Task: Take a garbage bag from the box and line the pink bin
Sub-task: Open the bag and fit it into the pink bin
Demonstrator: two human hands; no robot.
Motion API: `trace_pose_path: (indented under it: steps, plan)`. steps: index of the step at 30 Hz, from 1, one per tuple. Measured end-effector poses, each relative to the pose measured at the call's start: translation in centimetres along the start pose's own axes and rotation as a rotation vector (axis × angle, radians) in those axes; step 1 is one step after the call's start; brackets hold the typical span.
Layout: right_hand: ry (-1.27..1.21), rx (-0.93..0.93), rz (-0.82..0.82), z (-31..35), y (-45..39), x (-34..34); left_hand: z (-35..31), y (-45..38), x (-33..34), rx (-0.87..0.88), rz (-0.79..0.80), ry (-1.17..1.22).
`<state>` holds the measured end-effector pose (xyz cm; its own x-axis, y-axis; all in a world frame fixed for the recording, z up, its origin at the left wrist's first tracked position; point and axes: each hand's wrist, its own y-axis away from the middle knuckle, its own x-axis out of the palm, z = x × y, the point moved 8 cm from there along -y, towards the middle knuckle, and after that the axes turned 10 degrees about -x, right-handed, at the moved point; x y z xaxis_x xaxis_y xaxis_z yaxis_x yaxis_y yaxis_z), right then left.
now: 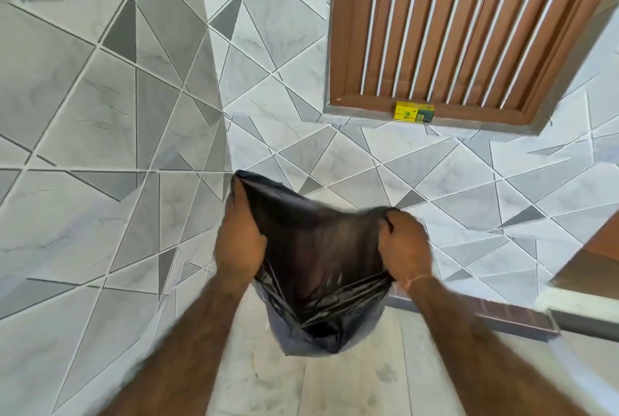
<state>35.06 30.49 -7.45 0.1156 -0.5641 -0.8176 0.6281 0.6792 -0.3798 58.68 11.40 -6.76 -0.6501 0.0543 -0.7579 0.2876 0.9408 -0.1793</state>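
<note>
A: Both hands are on it. Left hand [239, 241], centre-left of frame, fingers curled over the rim of the black bag [318, 268], gripping the far corner. Right hand [403, 241], centre-right, bunched tight on the opposite rim.

B: So the mouth's open?

A: Yep, pulled apart btwn the two fists, dark hollow facing up. Rest of the bag droops down toward the bottom-middle, creased and still a bit stuck to itself near the tip.

B: And the bin?

A: Can't see a pink bin anywhere, so it's out of shot or hidden under the bag. Can't tell which.

B: The box?

A: Little yellow box [414, 111], upper right, sitting on the ledge just under the brown slatted door [469, 23]. Well apart from the hands. Prob where the bag came from, but that's a guess.

B: What should they do now, imo?

A: Keep the grips on opposite sides so the rim stays stretched. Give it a shake or a puff of air so the bottom fills out, otherwise it'll sit folded in the bin. Then lower it in bottom first, and fold the rim over the edge all round.

B: Risk?

A: Thin plastic, looks like. Yank too hard w/ those fists and it could tear at the rim. Tiled wall [100, 114] fills the left side, floor [335, 389] at the bottom.
</note>
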Motion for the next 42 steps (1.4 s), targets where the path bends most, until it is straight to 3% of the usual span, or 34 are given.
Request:
trace_pose_path:
  steps: [1,4,5,7,13,18,24,27,30,31,35,42]
  plan:
    - [0.045,-0.009,0.048,-0.4,0.9,0.3,0.4,0.8,-0.2,0.058,-0.002,-0.014]
    - [0.268,0.036,0.63,-3.7,6.4,6.1,6.0,4.2,5.9,0.195,0.374,-0.461]
    - [0.311,0.043,0.648,-4.6,6.9,6.8,6.7,4.2,6.3,0.226,0.394,-0.449]
    - [0.263,0.057,0.538,-4.8,6.0,6.4,6.2,3.3,5.9,0.289,0.341,-0.274]
    - [0.214,0.035,0.365,-2.6,4.8,6.1,5.3,2.5,5.8,0.221,0.396,-0.243]
    - [0.542,-0.054,0.547,-2.1,5.8,8.0,9.6,1.0,5.2,0.035,0.359,-0.501]
    - [0.605,0.017,0.582,-0.8,6.3,9.0,11.4,-0.5,4.8,-0.106,0.354,-0.43]
    - [0.485,0.08,0.44,0.3,4.4,8.6,10.3,-2.2,3.4,-0.096,0.258,-0.374]
    - [0.342,0.024,0.124,1.1,2.2,6.7,9.0,-3.4,0.7,-0.029,0.055,-0.066]
    - [0.324,-0.007,0.114,0.5,2.5,7.2,9.7,-3.0,0.4,-0.052,0.048,0.012]
    - [0.412,0.105,0.666,-5.5,6.9,14.4,15.2,0.3,7.6,-0.206,0.417,-0.407]
    - [0.235,0.161,0.674,-8.8,0.4,18.9,12.5,-3.3,11.9,-0.354,0.452,-0.348]
